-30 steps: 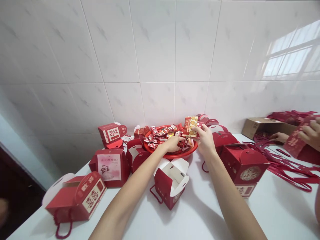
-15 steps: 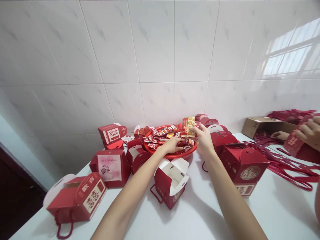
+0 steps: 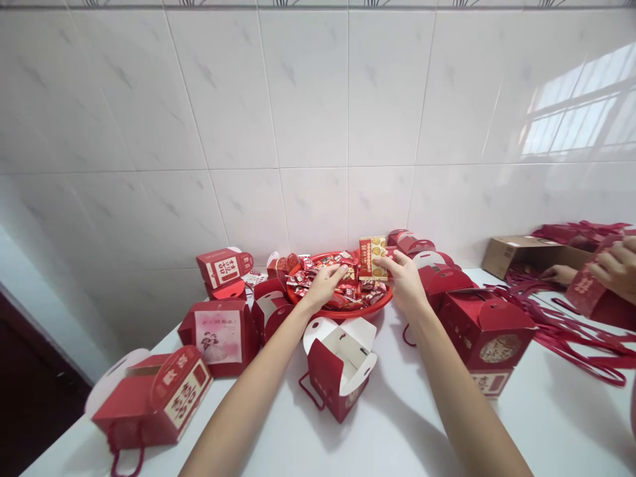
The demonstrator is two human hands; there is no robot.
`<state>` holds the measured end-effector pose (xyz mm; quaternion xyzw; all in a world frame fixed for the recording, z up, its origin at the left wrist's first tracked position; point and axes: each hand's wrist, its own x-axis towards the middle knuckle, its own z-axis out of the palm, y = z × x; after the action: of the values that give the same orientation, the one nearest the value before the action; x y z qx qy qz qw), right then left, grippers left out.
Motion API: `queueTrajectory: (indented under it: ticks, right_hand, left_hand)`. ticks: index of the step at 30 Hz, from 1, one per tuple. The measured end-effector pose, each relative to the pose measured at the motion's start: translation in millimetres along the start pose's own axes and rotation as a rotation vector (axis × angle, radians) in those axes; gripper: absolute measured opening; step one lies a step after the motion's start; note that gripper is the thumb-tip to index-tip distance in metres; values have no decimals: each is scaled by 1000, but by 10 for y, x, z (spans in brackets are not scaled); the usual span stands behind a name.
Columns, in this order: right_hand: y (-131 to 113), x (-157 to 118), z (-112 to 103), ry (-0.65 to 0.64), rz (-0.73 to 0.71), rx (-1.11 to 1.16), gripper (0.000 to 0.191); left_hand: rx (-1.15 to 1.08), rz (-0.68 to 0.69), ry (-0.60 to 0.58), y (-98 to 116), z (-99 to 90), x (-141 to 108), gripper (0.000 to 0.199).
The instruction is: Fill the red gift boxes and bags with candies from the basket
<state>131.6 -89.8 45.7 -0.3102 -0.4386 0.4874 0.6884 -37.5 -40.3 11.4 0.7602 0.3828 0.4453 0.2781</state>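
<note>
My right hand (image 3: pixel 407 278) pinches a red-and-yellow snack packet (image 3: pixel 372 258), held upright above the right side of a red bowl (image 3: pixel 362 313). A bit of red wrapper also shows by its fingers. Over the middle of the bowl, my left hand (image 3: pixel 324 288) is closed, thumb against fingers, on what looks like a red-wrapped candy (image 3: pixel 350 270); its edges blend with the pile. Red-wrapped candies (image 3: pixel 342 301) fill the bowl. Directly in front stands an open red gift box (image 3: pixel 330 371) with white inner flaps spread and its inside partly visible.
Red gift boxes (image 3: pixel 149 397) stand at left, and stacked ones (image 3: pixel 489 331) at right. Dark red ribbons (image 3: pixel 571 344) lie near a cardboard box (image 3: pixel 517 255). Another person's hands (image 3: pixel 616 265) are at the far right, one holding a red box. A tiled wall (image 3: pixel 313 99) closes the back.
My left hand has drawn back leftward from the candies at the bowl's right and closed. My right hand still holds the snack packet, now slightly lower. The view has tilted up a little.
</note>
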Motion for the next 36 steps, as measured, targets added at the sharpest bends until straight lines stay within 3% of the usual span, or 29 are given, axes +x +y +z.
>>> queueTrajectory:
  ticks: [5, 10, 15, 18, 22, 24, 29, 32, 36]
  right_hand:
    - [-10, -55, 36, -102, 58, -21, 27]
    - [-84, -168, 84, -383, 130, -104, 33]
    - [-120, -249, 127, -442, 40, -226, 33]
    - [-144, -271, 120, -508, 11, -336, 25]
    - [-168, -311, 122, -625, -35, -598, 7]
    - [-162, -335, 137, -673, -23, -683, 4]
    - [-125, -361, 162, -696, -17, -741, 4]
    - [-101, -353, 155, -779, -20, -742, 7]
    - [-34, -345, 148, -813, 111, -757, 12]
  left_hand:
    - [-168, -12, -51, 248, -219, -238, 54]
    - [-202, -85, -144, 399, -398, -413, 51]
    - [-318, -134, -229, 417, -448, -500, 49]
    - [-186, -191, -337, 481, -519, -560, 44]
    - [313, -344, -496, 633, -635, -681, 26]
    - [476, -437, -540, 690, -664, -729, 26]
    - [451, -536, -582, 718, -721, -768, 36]
    - [386, -499, -647, 686, -785, -765, 38]
    - [410, -476, -695, 630, -833, -762, 62]
